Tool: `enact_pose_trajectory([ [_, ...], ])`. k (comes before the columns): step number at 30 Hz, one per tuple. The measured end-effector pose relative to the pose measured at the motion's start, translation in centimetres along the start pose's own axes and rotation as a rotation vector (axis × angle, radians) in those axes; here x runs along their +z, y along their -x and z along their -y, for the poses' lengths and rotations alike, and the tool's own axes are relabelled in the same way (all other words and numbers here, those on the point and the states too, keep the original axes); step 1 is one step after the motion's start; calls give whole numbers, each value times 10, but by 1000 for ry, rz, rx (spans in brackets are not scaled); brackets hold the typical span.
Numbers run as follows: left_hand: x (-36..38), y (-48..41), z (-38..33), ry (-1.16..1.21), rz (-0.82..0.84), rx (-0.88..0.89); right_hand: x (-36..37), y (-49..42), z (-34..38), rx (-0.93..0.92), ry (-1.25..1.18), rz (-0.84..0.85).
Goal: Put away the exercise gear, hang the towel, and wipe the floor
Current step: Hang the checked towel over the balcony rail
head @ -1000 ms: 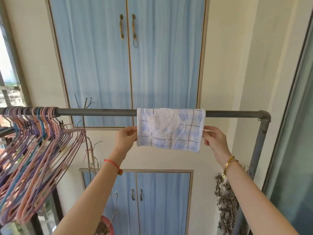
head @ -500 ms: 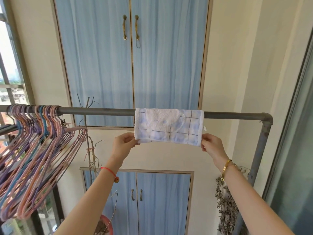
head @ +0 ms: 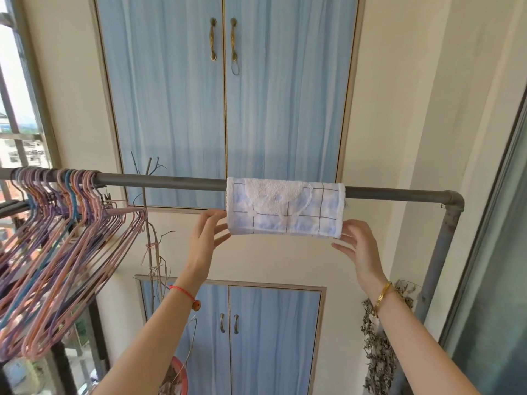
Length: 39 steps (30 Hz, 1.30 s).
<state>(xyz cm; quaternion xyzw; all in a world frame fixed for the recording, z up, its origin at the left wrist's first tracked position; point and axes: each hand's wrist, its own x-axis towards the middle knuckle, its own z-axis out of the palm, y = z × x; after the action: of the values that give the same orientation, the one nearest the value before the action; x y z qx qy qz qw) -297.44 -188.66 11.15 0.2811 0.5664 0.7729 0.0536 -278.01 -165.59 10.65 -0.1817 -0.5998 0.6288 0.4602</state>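
Observation:
A small blue-and-white checked towel (head: pixel 285 209) with a white fluffy patch hangs folded over the grey metal rail (head: pixel 159 181). My left hand (head: pixel 206 238) is just off the towel's lower left corner, fingers spread, holding nothing. Below the towel's lower right corner is my right hand (head: pixel 359 249), also with fingers apart and off the cloth. A red string bracelet is on my left wrist, a gold bangle on my right.
Several pink, purple and blue hangers (head: pixel 57 238) crowd the rail's left end. Blue cabinet doors (head: pixel 225 95) stand behind the rail, a lower cabinet (head: pixel 256 337) beneath. The rail's upright post (head: pixel 439 266) is at right, with dried plants (head: pixel 379 352) hanging by it. A window is at left.
Both hands have let go of the towel's lower corners and opened, drawing slightly away. The towel stays draped on the rail.

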Motion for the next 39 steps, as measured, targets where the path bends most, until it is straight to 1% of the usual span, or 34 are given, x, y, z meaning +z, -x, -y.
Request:
enact_pose_trajectory([
  [2,3,1,-1,-37,6,33,3,0,3,-45,7,38],
  [6,5,-4,0,-175,-25,73,8,-6,-1,-89,167,99],
  [10,3,-7,3,-213,-87,51,7,-15,-6,-120,241,49],
  [15,5,2,4,-121,-157,15,6,-11,-12,-125,219,-38],
  [22,7,7,3,-2,-177,-59,10,-3,-9,-51,76,-67],
  [24,6,4,1,-40,-136,-68,11,-1,-4,-34,46,-67],
  [26,3,-1,-3,-66,-19,-80,11,-5,2,5,19,-23],
  [28,2,-7,-11,-12,95,-113,14,-12,12,42,18,30],
  [29,3,-11,-16,4,129,-122,16,-15,17,54,24,49],
  [31,7,-16,-23,-22,141,-113,23,-18,27,71,6,67],
  [34,11,-21,-22,-43,89,-100,31,-20,30,48,39,-16],
  [37,9,-24,-17,-43,9,-98,30,-23,22,-50,85,-103],
  [39,10,-25,-15,-26,-33,-96,29,-23,17,-97,126,-116],
])
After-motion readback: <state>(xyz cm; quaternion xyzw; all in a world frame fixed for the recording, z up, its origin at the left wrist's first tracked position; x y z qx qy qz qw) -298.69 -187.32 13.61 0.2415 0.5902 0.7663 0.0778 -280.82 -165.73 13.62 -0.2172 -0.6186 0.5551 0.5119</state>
